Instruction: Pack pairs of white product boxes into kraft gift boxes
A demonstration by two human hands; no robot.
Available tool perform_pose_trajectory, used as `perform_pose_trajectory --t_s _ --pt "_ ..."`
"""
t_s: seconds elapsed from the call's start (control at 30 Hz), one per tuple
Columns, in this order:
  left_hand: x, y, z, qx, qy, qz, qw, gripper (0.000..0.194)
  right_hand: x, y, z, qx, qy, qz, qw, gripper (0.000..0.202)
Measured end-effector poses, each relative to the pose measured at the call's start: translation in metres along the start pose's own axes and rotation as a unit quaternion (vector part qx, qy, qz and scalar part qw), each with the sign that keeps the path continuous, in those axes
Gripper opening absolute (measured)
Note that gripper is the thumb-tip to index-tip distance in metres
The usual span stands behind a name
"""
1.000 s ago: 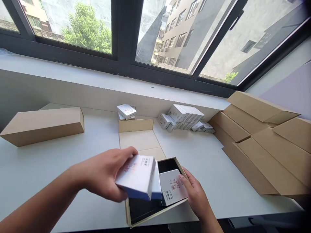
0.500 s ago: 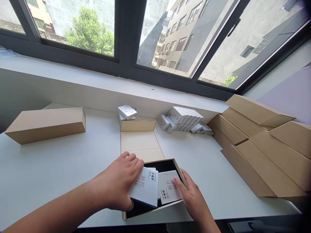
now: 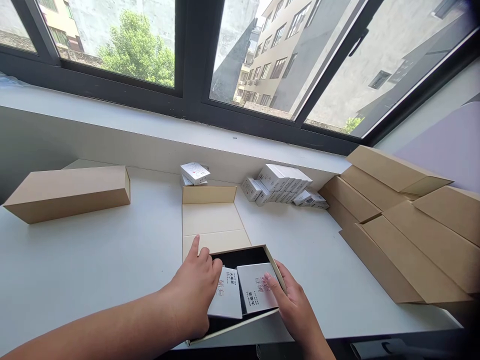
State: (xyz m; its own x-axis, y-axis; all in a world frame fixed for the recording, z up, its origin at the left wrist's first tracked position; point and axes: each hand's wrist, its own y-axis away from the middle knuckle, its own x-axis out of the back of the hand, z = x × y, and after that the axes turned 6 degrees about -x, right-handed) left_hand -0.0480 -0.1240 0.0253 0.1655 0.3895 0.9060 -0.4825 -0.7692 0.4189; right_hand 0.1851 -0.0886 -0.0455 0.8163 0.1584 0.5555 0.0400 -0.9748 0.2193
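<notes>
In front of me an open lidded gift box [image 3: 262,253] with a dark lining sits at the table's front edge, its cream lid [image 3: 210,217] folded back flat. Two small white tea cartons with dark and red print lie inside it, side by side. My left hand [image 3: 197,290] grips the left tea carton [image 3: 227,300], its index finger raised; part of that carton is hidden by the hand. My right hand [image 3: 294,300] clasps the gift box's right wall, with the thumb over the right tea carton [image 3: 253,290].
Behind the lid lies a short pile of white cartons [image 3: 195,173]. Stacked white cartons [image 3: 281,182] stand at the back, right of centre. A long brown box [image 3: 71,192] lies at left, and several brown boxes [image 3: 408,235] are piled at right below the window.
The left carton has gone lower into the gift box, and my left index finger has lifted. The right carton sits slightly further left; my right hand stays on the gift box.
</notes>
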Motion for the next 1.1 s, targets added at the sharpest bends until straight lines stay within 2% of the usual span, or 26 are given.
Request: perform_pose_trajectory --t_s 0.1,0.2,0.33,0.4,0.5,0.6,0.7,0.8,0.97,1.1 --pt "-0.007 -0.001 0.002 0.007 -0.001 0.0 1.0 0.083 0.002 0.0 -0.001 -0.011 -0.016 -0.018 1.0 0.065" --pt "-0.016 -0.001 0.0 -0.006 0.035 0.024 0.999 0.093 0.003 -0.001 0.0 -0.026 -0.031 -0.029 0.999 0.066" --pt "-0.017 0.003 -0.004 -0.11 0.049 0.099 0.988 0.091 0.003 -0.003 0.004 -0.013 -0.038 -0.02 0.999 0.064" --pt "-0.012 0.005 -0.005 -0.144 0.055 0.111 0.982 0.085 0.003 -0.004 0.005 -0.01 -0.038 -0.011 0.999 0.063" --pt "-0.008 0.001 -0.007 -0.139 0.085 0.125 0.979 0.066 0.002 -0.003 0.004 -0.013 -0.047 -0.004 0.999 0.063" --pt "-0.013 -0.01 -0.009 -0.139 0.123 0.186 0.965 0.056 0.001 -0.002 0.0 -0.012 -0.059 0.002 0.998 0.063" --pt "-0.023 -0.022 -0.013 -0.145 0.154 0.234 0.949 0.066 0.001 -0.002 -0.002 -0.007 -0.06 0.006 0.998 0.062" --pt "-0.031 -0.03 -0.015 -0.136 0.161 0.252 0.944 0.066 0.001 -0.001 -0.002 -0.009 -0.061 0.002 0.998 0.063" --pt "-0.032 -0.034 -0.016 -0.135 0.147 0.259 0.945 0.065 0.002 -0.002 -0.001 0.001 -0.057 0.005 0.998 0.062" --pt "-0.031 -0.036 -0.014 -0.113 0.134 0.241 0.954 0.069 0.001 -0.002 0.0 -0.002 -0.062 0.009 0.998 0.063"
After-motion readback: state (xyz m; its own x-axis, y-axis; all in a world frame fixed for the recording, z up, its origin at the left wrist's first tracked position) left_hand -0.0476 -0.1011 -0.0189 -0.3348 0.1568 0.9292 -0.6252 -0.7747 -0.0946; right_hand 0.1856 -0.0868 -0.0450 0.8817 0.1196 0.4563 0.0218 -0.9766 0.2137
